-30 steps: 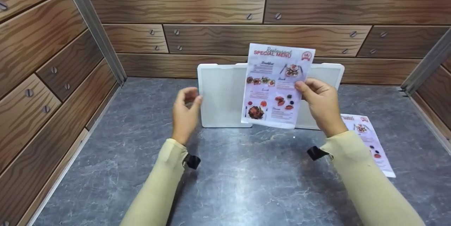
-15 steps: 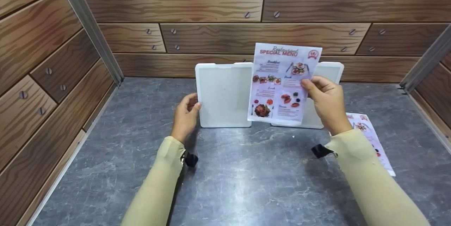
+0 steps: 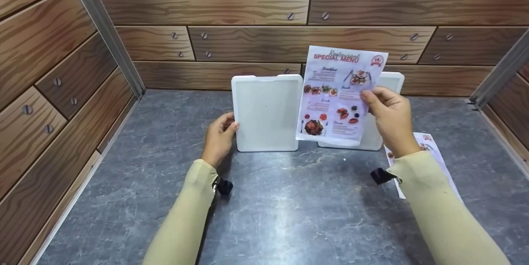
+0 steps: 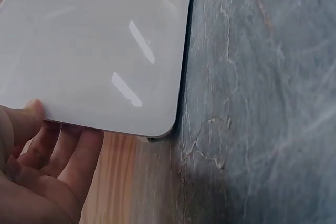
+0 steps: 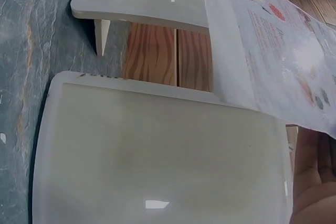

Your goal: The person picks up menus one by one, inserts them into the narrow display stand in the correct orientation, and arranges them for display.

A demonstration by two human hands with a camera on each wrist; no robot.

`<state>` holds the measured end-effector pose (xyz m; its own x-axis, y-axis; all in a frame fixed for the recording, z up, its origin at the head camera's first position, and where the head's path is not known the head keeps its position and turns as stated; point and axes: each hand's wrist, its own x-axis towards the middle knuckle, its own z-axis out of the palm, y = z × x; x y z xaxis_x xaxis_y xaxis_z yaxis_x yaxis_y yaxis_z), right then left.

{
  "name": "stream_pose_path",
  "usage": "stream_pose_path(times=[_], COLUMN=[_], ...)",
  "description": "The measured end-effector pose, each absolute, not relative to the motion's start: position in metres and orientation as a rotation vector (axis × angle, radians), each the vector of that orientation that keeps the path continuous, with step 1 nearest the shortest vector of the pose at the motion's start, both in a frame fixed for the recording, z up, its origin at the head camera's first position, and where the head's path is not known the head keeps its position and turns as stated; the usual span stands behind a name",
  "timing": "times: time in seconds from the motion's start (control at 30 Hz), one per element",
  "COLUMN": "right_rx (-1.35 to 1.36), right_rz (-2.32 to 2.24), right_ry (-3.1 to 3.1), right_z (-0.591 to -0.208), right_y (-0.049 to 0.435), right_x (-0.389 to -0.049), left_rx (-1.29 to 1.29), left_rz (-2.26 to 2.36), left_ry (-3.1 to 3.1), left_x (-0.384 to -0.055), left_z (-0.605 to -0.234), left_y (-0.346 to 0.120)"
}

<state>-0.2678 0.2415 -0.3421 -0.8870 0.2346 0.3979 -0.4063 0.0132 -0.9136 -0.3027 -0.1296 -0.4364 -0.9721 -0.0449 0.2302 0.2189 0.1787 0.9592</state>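
Note:
In the head view two white framed display stands face me, upright on the table. My left hand grips the left edge of the left display stand; the left wrist view shows the thumb on its front and the other fingers behind. My right hand pinches a printed restaurant menu by its right edge, thumb in front. The sheet hangs upright before the right display stand and covers much of it. In the right wrist view a prop leg shows behind the left stand.
Another menu sheet lies on the grey marbled table at the right, partly hidden by my right sleeve. Behind the stands rises a wood-patterned wall, with a similar wall on the left.
My left hand has come onto the left stand's edge and grips it. That stand has shifted slightly. My right hand has carried the menu to the right, widening the view of the left stand.

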Motion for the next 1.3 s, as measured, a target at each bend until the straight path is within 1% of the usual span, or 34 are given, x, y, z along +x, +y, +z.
stream_pose_path(times=[0.4, 0.67, 1.0, 1.1, 1.3], right_rx=[0.206, 0.284, 0.392, 0.442, 0.537], right_rz=[1.951, 1.945, 1.941, 1.855, 1.808], right_ry=[-1.677, -1.572, -1.499, -1.487, -1.449], right_z=[-0.328, -0.309, -0.267, -0.256, -0.239], right_y=[0.241, 0.244, 0.254, 0.255, 0.254], right_x=[-0.270, -0.274, -0.284, -0.288, -0.296], left_rx=[-0.263, -0.319, -0.342, -0.358, -0.287], left_rz=[-1.882, -1.906, -1.876, -1.800, -1.803], left_ry=[-2.258, -2.243, -2.313, -2.333, -2.256], left_x=[-0.282, -0.271, -0.272, -0.275, -0.278], left_z=[-0.437, -0.435, -0.431, -0.426, -0.411], left_y=[-0.123, -0.118, -0.124, -0.127, -0.125])
